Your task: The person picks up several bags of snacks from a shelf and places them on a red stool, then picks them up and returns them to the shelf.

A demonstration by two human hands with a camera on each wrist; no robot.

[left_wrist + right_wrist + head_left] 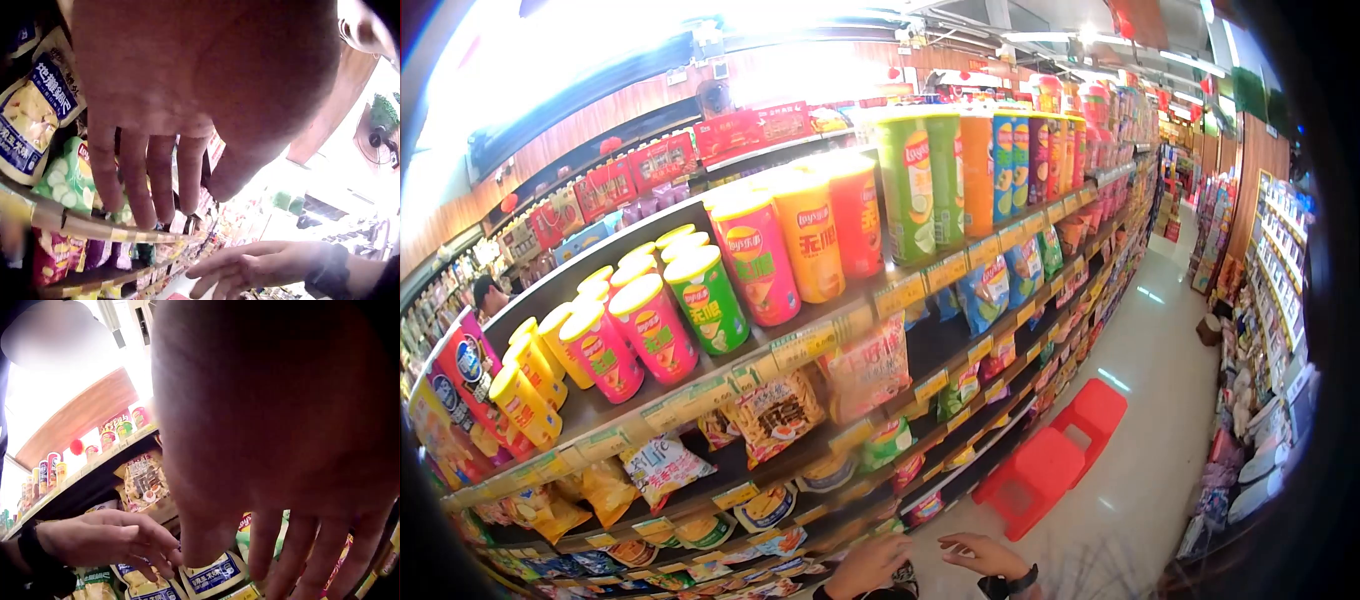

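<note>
- Low at the snack shelving [820,345], both hands hover in front of the bottom rows of bagged chips; neither holds anything.
- Left hand [868,565]: fingers straight and loosely spread, palm toward the shelf (left wrist view [187,94]). Nearest it is a green chip bag [65,181] with cucumber slices printed on it, standing behind the shelf rail [94,228]. I cannot tell whether the fingertips touch the bag.
- Right hand [985,555]: fingers extended and relaxed, slightly apart, just beside the left hand and apart from the bags; a dark wrist strap [1012,583] sits behind it.
- Judgement on the reach: a bag of this kind is thin, air-filled and crushable. Take it by the top seal or by both side edges with a light pinch, and lift it clear of the rail before pulling out, so neighbouring bags do not tip forward.
- Judgement on risk: the bags stand close together, so a sideways drag could topple the row.
- Readable writing: Lay's logo on the tall canisters [750,255] on the upper shelf, with the characters 无限 on the pink, green and yellow ones.
- White-and-blue bag [34,112] carries large Chinese characters, too blurred to transcribe.
- Yellow price tags [900,293] line the shelf edges; print illegible.
</note>
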